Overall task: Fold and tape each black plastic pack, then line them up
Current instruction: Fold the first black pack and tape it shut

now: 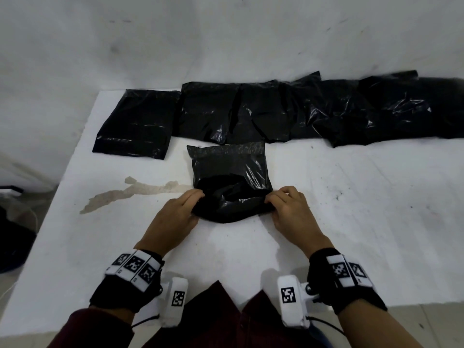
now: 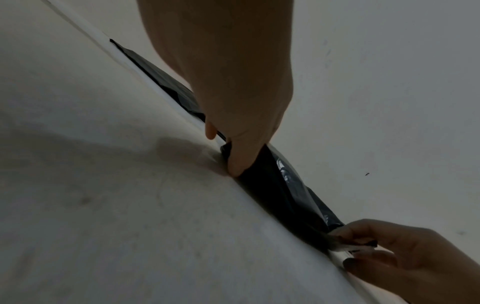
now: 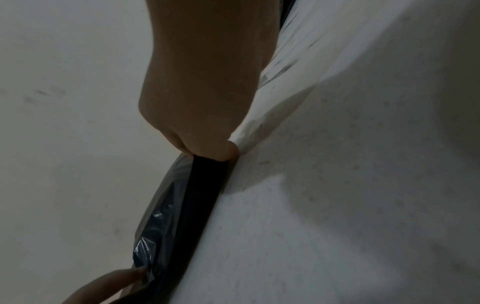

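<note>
A black plastic pack [image 1: 229, 177] lies in the middle of the white table [image 1: 351, 209], its near part bulging and folded. My left hand [image 1: 194, 199] pinches its near left corner; my right hand [image 1: 272, 200] pinches its near right corner. In the left wrist view my left hand [image 2: 230, 150] grips the pack [image 2: 275, 185] at the edge, with my right hand [image 2: 345, 242] at the far end. The right wrist view shows my right hand [image 3: 207, 152] pinching the pack [image 3: 182, 205], my left hand's fingertips [image 3: 135, 273] below.
A row of several black plastic packs [image 1: 263, 111] lies along the table's back edge, from a flat one at the left [image 1: 136, 123] to crumpled ones at the right [image 1: 391, 109]. A brown patch [image 1: 130, 193] marks the table left of the pack. White wall behind.
</note>
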`<state>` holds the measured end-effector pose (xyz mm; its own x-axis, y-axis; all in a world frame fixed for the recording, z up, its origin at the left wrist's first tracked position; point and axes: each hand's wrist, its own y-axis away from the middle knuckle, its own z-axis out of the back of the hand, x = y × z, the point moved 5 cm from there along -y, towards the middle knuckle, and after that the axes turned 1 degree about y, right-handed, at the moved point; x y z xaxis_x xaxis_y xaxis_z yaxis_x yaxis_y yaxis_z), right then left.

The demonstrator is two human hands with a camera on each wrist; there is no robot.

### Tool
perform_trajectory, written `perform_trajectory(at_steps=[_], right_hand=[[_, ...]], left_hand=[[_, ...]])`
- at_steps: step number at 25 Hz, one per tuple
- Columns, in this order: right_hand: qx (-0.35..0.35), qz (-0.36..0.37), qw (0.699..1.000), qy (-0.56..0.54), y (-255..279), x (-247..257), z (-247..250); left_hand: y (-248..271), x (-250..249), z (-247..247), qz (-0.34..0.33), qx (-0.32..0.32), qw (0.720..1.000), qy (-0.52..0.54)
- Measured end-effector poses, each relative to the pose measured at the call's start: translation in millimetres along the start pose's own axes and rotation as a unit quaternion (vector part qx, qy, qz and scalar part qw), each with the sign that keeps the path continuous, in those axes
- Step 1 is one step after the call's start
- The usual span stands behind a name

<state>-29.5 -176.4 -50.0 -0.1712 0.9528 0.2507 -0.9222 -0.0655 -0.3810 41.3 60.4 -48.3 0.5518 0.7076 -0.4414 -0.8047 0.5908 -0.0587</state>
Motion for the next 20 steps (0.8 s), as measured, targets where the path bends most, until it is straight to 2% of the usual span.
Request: perform_trajectory(at_steps=[3, 6, 9, 13, 17, 20], right_hand=[[-0.006, -0.016, 0.999, -0.043, 0.5, -6.7, 1.8], [0.008, -0.042, 0.992, -0.121, 0.9, -14.2, 8.8], [0.021, -0.037, 0.989, -0.14, -1.7, -13.4, 15.7], [0.039, -0.06, 0.983, -0.17, -5.8, -11.9, 19.3], [0.081, -0.175, 0.954, -0.231, -14.1, -14.9, 14.6], [0.044, -0.26, 0.923, -0.282, -21.0, -19.0, 15.4]], left_hand=[[-3.2, -1.2, 3.5, -0.064, -0.012, 0.998, -0.016], [-2.0, 0.9, 14.5, -0.054, -0.028, 0.997, 0.046], [0.2, 1.0, 23.8, -0.044, -0.041, 0.992, 0.112], [-0.7, 4.3, 23.8, 0.006, -0.073, 0.984, 0.16], [-7.7, 4.9, 22.3, 0.082, -0.103, 0.972, 0.196], [-11.5, 7.2, 23.2, 0.148, -0.118, 0.949, 0.253]])
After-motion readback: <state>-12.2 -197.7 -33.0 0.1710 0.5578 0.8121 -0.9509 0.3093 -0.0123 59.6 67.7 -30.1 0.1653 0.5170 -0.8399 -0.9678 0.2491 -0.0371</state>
